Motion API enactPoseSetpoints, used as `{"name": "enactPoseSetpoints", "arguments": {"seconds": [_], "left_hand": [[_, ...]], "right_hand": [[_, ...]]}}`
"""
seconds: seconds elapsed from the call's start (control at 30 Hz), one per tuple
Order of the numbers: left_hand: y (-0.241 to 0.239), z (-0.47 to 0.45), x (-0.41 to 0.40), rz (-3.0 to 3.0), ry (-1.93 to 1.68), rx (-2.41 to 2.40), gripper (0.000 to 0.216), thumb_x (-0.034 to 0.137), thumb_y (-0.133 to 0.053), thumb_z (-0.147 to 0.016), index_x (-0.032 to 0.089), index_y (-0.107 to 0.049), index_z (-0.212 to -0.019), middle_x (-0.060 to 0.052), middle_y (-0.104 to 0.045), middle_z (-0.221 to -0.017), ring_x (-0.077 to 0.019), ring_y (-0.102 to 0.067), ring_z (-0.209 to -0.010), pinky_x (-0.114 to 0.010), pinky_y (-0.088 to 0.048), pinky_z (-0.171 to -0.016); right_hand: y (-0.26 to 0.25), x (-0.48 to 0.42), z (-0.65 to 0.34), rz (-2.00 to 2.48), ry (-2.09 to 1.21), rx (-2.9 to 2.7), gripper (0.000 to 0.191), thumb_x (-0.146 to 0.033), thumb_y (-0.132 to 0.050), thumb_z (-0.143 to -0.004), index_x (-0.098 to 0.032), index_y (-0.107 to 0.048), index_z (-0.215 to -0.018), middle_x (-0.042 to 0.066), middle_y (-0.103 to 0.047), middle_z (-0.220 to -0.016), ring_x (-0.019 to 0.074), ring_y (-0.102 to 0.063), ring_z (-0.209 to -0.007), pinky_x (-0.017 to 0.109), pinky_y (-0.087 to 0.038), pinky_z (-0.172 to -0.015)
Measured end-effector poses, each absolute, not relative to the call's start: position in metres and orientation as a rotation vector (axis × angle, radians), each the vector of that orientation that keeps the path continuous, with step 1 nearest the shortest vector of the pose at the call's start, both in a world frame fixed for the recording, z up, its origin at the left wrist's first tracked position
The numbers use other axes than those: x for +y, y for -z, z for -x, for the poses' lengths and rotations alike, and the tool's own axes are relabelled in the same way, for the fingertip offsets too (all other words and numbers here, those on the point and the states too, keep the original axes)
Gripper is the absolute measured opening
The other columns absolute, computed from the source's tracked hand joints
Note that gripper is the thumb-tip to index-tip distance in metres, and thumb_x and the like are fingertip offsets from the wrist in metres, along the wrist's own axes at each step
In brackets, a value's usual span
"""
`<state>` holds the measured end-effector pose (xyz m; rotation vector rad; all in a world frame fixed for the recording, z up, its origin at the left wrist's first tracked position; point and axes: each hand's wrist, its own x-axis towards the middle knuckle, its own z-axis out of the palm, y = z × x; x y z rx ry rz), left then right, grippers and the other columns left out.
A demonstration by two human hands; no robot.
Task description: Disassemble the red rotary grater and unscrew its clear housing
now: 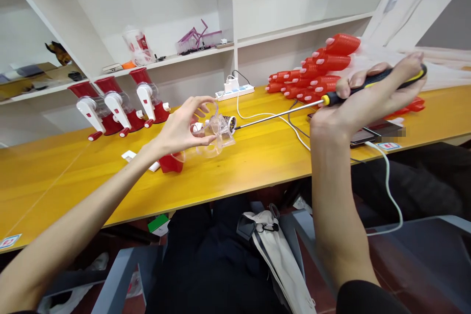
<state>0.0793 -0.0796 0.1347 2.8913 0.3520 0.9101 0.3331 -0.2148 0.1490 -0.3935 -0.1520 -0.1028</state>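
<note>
My left hand curls its fingers around a clear plastic grater body, lifted above the table. At the body's right end shows a round white-rimmed opening with a metal part inside. My right hand grips the black and yellow handle of a long screwdriver. Its shaft points left, and the tip meets or nearly meets that opening; exact contact is too small to tell. Below my left hand lie a red plastic piece and a white crank piece, partly hidden by my forearm.
Several assembled red and white rotary graters stand at the back left. A pile of red, bagged parts lies at the back right. A power strip with a white cable sits behind the work. A phone lies on the wooden table.
</note>
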Motion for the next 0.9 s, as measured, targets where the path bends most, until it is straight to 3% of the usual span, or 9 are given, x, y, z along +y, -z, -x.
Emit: {"name": "enactPoseSetpoints", "arguments": {"seconds": [0.2, 0.43, 0.9], "left_hand": [[-0.087, -0.092, -0.067, -2.726, -1.188, 0.269, 0.077, 0.046, -0.074, -0.071, 0.025, -0.040, -0.137, -0.006, -0.061, -0.115, -0.0204, -0.065, -0.099, -0.034, -0.060, -0.077], [-0.049, -0.101, -0.057, -2.654, -1.515, 0.091, 0.082, 0.064, -0.067, -0.075, 0.029, -0.037, -0.143, -0.008, -0.056, -0.114, -0.0221, -0.061, -0.097, -0.035, -0.060, -0.067], [-0.033, -0.088, -0.055, -2.635, -1.460, 0.141, 0.097, 0.076, -0.060, -0.072, 0.036, -0.019, -0.151, -0.010, -0.049, -0.129, -0.0263, -0.059, -0.106, -0.039, -0.063, -0.069]], "right_hand": [[-0.149, -0.213, -0.338, 0.380, 0.057, -0.121, 0.014, -0.028, -0.030, -0.102, -0.021, -0.029, -0.090, -0.008, -0.023, -0.069, -0.0049, -0.025, -0.041, 0.011, -0.016, -0.036], [-0.150, -0.219, -0.331, 0.385, 0.047, -0.181, 0.019, -0.026, -0.029, -0.102, -0.020, -0.027, -0.084, -0.009, -0.026, -0.068, -0.0046, -0.025, -0.042, 0.011, -0.017, -0.036], [-0.157, -0.237, -0.304, 0.387, 0.093, -0.272, 0.012, -0.024, -0.030, -0.101, -0.020, -0.036, -0.091, -0.009, -0.030, -0.065, -0.0046, -0.026, -0.043, 0.011, -0.019, -0.036]]}}
